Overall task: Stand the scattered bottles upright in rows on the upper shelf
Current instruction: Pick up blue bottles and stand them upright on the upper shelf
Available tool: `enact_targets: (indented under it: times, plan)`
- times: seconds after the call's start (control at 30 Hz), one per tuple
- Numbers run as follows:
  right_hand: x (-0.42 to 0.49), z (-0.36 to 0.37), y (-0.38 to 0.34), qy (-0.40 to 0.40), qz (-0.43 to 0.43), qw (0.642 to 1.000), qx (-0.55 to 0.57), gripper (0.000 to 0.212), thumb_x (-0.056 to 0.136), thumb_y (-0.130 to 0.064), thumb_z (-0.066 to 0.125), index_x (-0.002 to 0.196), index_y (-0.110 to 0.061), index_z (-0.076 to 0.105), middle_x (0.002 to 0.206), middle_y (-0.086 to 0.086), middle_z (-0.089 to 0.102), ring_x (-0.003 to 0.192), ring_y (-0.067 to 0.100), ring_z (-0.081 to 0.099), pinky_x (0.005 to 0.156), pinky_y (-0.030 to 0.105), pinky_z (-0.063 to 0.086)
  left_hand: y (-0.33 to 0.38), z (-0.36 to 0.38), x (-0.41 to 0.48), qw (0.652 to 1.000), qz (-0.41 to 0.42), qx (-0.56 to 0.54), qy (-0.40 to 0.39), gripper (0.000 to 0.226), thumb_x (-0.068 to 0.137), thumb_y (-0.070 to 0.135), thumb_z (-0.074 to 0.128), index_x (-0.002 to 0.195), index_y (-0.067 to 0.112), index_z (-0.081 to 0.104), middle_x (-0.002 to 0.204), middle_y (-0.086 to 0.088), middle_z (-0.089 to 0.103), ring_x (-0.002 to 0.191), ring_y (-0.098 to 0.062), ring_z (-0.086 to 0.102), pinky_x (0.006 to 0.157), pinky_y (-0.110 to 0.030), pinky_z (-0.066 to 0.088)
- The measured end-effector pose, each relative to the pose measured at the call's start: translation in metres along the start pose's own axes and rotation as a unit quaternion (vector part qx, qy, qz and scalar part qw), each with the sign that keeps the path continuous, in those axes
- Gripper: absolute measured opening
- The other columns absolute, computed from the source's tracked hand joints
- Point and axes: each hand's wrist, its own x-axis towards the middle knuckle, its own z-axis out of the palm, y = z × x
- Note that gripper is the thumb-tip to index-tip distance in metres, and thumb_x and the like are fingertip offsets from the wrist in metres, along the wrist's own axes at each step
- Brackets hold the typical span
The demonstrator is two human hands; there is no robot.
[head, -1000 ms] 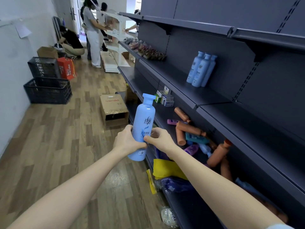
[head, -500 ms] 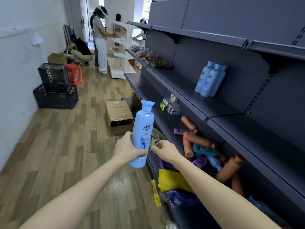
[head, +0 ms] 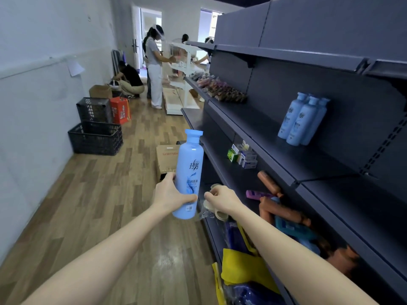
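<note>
A tall pale blue plastic bottle with a flat blue cap and printed front label (head: 189, 172) is held upright in the air, well below and to the left of the cluster of three matching pale blue bottles (head: 301, 119) that stands on the dark grey metal upper shelf (head: 264, 137). The left hand (head: 170, 194) grips its lower half, fingers (head: 169, 176) curled round the back and the thumb laid across the front near the label's foot. The right hand (head: 222, 198) hangs just beside the bottle's base, nearer the cluster, with its fingers loosely curled and nothing visible in them; it does not appear to touch the bottle.

The bottle looks stiff-walled and smooth, so it should keep its shape under a firm squeeze but could slide through a slack grip. Whether it is full cannot be told; if so, most of the weight sits low. A hold round the middle of the body, at the label, seems best, as the narrow neck gives less control. The base looks broad enough to stand steadily just beside the cluster.

Brown tube-shaped bottles (head: 279, 208) lie scattered on the shelf below the cluster.
</note>
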Motion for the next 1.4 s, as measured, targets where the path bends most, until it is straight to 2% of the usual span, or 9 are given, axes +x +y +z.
enact_targets:
  times: [0.4, 0.67, 0.77, 0.87, 1.0, 1.07, 1.13, 1.27, 1.4]
  plan:
    - [0.087, -0.034, 0.022, -0.023, -0.014, 0.999, 0.042, 0.035, 0.095, -0.033, 0.049, 0.119, -0.009, 0.059, 0.117, 0.007, 0.063, 0.108, 0.022, 0.057, 0.087, 0.032, 0.044, 0.023, 0.040, 0.079, 0.999, -0.024, -0.011, 0.022, 0.064, 0.062, 0.026, 0.086, 0.112, 0.014, 0.049, 0.105, 0.005, 0.058, 0.097, -0.015, 0.058, 0.077, -0.028, 0.047]
    - [0.126, -0.044, 0.031, -0.032, -0.031, 0.996, 0.083, 0.033, 0.093, -0.032, 0.050, 0.114, -0.009, 0.061, 0.112, 0.004, 0.062, 0.101, 0.018, 0.056, 0.085, 0.031, 0.044, 0.032, 0.062, 0.109, 0.999, -0.028, -0.028, 0.021, 0.062, 0.063, 0.022, 0.086, 0.112, 0.014, 0.050, 0.105, 0.005, 0.057, 0.090, -0.011, 0.056, 0.070, -0.022, 0.042]
    - [0.137, -0.046, 0.031, -0.028, -0.037, 0.992, 0.116, 0.030, 0.094, -0.027, 0.050, 0.115, -0.009, 0.060, 0.107, 0.002, 0.061, 0.098, 0.015, 0.055, 0.083, 0.028, 0.045, 0.033, 0.068, 0.118, 0.999, -0.030, -0.027, 0.018, 0.063, 0.063, 0.023, 0.086, 0.114, 0.013, 0.050, 0.105, 0.005, 0.057, 0.090, -0.011, 0.055, 0.069, -0.021, 0.041]
    - [0.149, -0.045, 0.028, -0.013, -0.043, 0.987, 0.151, 0.030, 0.097, -0.017, 0.041, 0.120, -0.009, 0.058, 0.114, 0.005, 0.061, 0.103, 0.018, 0.055, 0.085, 0.029, 0.045, 0.030, 0.073, 0.126, 0.999, -0.036, -0.026, 0.016, 0.064, 0.063, 0.023, 0.085, 0.115, 0.013, 0.050, 0.107, 0.004, 0.058, 0.092, -0.012, 0.056, 0.073, -0.025, 0.044]
    - [0.158, -0.043, 0.017, -0.014, -0.039, 0.962, 0.270, 0.028, 0.096, -0.014, 0.037, 0.110, -0.011, 0.060, 0.102, 0.002, 0.060, 0.088, 0.014, 0.053, 0.068, 0.023, 0.042, 0.028, 0.078, 0.132, 0.999, -0.039, -0.024, 0.012, 0.065, 0.062, 0.023, 0.085, 0.116, 0.013, 0.050, 0.106, 0.004, 0.059, 0.092, -0.013, 0.056, 0.072, -0.025, 0.043]
    - [0.162, -0.044, 0.011, -0.024, -0.032, 0.941, 0.336, 0.018, 0.095, -0.018, 0.041, 0.100, -0.013, 0.058, 0.104, 0.005, 0.062, 0.089, 0.015, 0.056, 0.074, 0.031, 0.048, 0.029, 0.080, 0.135, 0.999, -0.039, -0.024, 0.010, 0.064, 0.062, 0.022, 0.085, 0.115, 0.013, 0.050, 0.103, 0.004, 0.059, 0.089, -0.013, 0.057, 0.067, -0.023, 0.042]
    - [0.166, -0.045, 0.007, -0.045, -0.037, 0.928, 0.369, 0.015, 0.094, -0.020, 0.051, 0.104, -0.011, 0.056, 0.109, 0.005, 0.063, 0.094, 0.018, 0.061, 0.080, 0.036, 0.051, 0.028, 0.080, 0.141, 0.999, -0.040, -0.029, 0.006, 0.064, 0.062, 0.022, 0.085, 0.114, 0.013, 0.050, 0.101, 0.005, 0.059, 0.087, -0.013, 0.058, 0.060, -0.019, 0.042]
    - [0.176, -0.049, 0.003, -0.063, -0.068, 0.934, 0.344, 0.040, 0.084, -0.015, 0.068, 0.120, -0.011, 0.050, 0.103, -0.002, 0.061, 0.088, 0.011, 0.061, 0.063, 0.020, 0.047, 0.026, 0.079, 0.156, 0.998, -0.043, -0.042, 0.000, 0.062, 0.062, 0.023, 0.085, 0.113, 0.015, 0.050, 0.099, 0.005, 0.060, 0.085, -0.013, 0.059, 0.058, -0.017, 0.042]
    - [0.195, -0.046, -0.003, -0.055, -0.070, 0.941, 0.328, 0.044, 0.077, -0.009, 0.073, 0.114, -0.012, 0.050, 0.099, -0.004, 0.060, 0.084, 0.007, 0.061, 0.061, 0.020, 0.048, 0.022, 0.075, 0.175, 0.998, -0.044, -0.050, -0.017, 0.071, 0.048, 0.035, 0.082, 0.110, 0.017, 0.050, 0.098, 0.006, 0.062, 0.085, -0.012, 0.062, 0.060, -0.020, 0.044]
